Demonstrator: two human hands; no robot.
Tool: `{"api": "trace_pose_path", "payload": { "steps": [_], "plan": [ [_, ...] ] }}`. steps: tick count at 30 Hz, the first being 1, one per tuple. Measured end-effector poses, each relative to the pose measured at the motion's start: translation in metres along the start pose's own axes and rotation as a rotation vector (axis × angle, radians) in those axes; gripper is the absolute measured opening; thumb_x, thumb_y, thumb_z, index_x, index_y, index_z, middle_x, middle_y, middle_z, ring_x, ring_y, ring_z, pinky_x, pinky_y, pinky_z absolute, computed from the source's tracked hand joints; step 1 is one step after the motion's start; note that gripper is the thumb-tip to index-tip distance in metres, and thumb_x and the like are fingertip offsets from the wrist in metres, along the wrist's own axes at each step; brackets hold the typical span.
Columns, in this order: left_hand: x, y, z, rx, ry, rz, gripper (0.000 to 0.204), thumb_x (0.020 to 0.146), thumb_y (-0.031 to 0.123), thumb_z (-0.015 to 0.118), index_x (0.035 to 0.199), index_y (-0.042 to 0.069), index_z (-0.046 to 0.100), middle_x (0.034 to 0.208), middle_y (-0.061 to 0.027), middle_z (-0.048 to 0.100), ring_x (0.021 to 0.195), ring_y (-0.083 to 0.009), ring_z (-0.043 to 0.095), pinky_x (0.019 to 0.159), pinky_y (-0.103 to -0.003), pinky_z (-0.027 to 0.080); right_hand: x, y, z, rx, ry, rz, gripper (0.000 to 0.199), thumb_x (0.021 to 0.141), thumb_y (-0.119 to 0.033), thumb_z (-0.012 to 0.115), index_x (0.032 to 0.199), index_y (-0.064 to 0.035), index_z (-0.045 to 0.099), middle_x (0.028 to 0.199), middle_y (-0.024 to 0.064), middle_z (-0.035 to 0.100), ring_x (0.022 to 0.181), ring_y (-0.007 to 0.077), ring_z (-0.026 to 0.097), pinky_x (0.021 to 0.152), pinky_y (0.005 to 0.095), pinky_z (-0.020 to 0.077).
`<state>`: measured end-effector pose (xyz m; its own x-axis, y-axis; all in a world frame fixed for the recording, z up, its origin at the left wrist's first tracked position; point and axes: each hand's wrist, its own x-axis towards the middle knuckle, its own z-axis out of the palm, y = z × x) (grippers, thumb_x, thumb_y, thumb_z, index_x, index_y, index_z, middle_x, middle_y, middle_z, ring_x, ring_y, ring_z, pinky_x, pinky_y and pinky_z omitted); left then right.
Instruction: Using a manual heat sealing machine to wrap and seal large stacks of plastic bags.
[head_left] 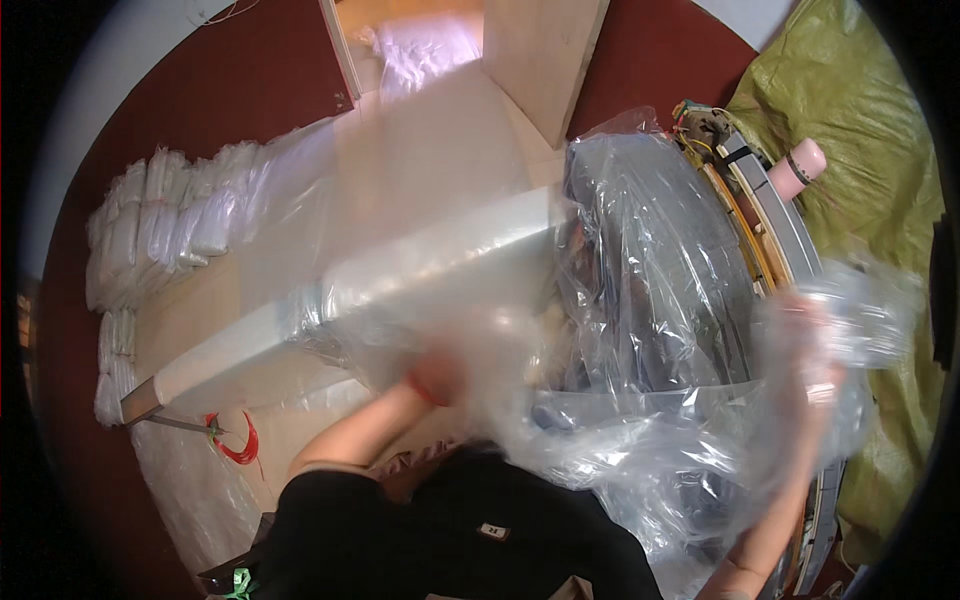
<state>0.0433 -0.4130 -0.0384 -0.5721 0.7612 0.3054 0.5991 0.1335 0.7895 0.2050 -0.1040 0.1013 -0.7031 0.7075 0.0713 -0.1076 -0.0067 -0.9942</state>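
Note:
My right hand (812, 345), at the right, is closed around a crumpled bunch of clear plastic film (865, 320); motion blurs both. More loose clear film (640, 445) runs leftward from there, close to my body. Around the middle, my left hand (440, 375) is a smear beside filmy plastic, so its fingers do not show. Beyond it, a long pale bar (440, 262) slants across the table, with a sheet of thin translucent plastic (430, 150) spread past it.
Bundled clear plastic bags (165, 215) are stacked at the far left. Red ties (240, 445) lie at the table's near left. A plastic-covered dark object (660, 260) stands right of centre, next to a machine frame (765, 205) with wires, a pink bottle (798, 168) and a green tarp (850, 100).

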Motion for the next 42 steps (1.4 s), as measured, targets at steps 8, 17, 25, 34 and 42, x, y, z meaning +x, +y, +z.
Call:
{"api": "trace_pose_path", "payload": {
  "steps": [8,17,25,34,42],
  "plan": [
    [0.097,0.118,0.009,-0.552,0.103,1.052,0.031,0.085,0.027,0.050,0.103,0.001,0.051,0.110,-0.0176,0.051,0.103,-0.0299,0.049,0.083,-0.038,0.040,-0.062,0.110,0.043,-0.372,-0.809,0.225,0.047,0.068,-0.021,0.066,0.108,-0.0030,0.050,0.100,0.0063,0.054,0.097,0.0148,0.052,0.080,0.0261,0.0422],
    [0.034,-0.126,0.009,0.556,-0.454,-0.094,0.049,0.067,0.024,0.064,0.111,0.007,0.049,0.106,-0.0080,0.054,0.109,-0.0232,0.044,0.098,-0.053,0.015,-0.065,0.063,-0.122,-0.788,-0.892,0.536,0.040,0.070,-0.020,0.062,0.105,-0.0024,0.053,0.097,0.0079,0.056,0.092,0.0156,0.054,0.077,0.0260,0.0431],
    [0.050,-0.009,0.035,-0.755,-0.124,-0.011,0.018,0.078,0.008,0.051,0.095,0.001,0.053,0.085,-0.0078,0.058,0.078,-0.0169,0.056,0.070,-0.028,0.044,0.001,0.022,0.058,-1.173,-0.885,0.763,0.035,0.071,-0.019,0.059,0.102,-0.0020,0.055,0.093,0.0092,0.058,0.087,0.0163,0.056,0.075,0.0259,0.0438],
    [0.071,0.015,-0.037,-0.340,0.143,0.601,0.063,0.070,0.029,0.066,0.122,0.005,0.040,0.129,-0.0147,0.037,0.116,-0.0272,0.037,0.091,-0.042,0.033,-0.016,0.038,0.125,-1.131,-0.952,0.604,0.035,0.071,-0.018,0.058,0.102,-0.0020,0.055,0.094,0.0104,0.058,0.088,0.0185,0.056,0.075,0.0275,0.0438],
    [-0.004,-0.160,0.086,0.106,-0.423,-0.393,0.051,0.078,0.023,0.058,0.124,0.008,0.039,0.121,-0.0119,0.046,0.114,-0.0230,0.042,0.090,-0.049,0.033,-0.086,0.061,0.102,-0.977,-0.985,0.454,0.036,0.071,-0.017,0.058,0.104,-0.0020,0.055,0.095,0.0116,0.059,0.089,0.0209,0.056,0.076,0.0293,0.0436]
  ]
}}
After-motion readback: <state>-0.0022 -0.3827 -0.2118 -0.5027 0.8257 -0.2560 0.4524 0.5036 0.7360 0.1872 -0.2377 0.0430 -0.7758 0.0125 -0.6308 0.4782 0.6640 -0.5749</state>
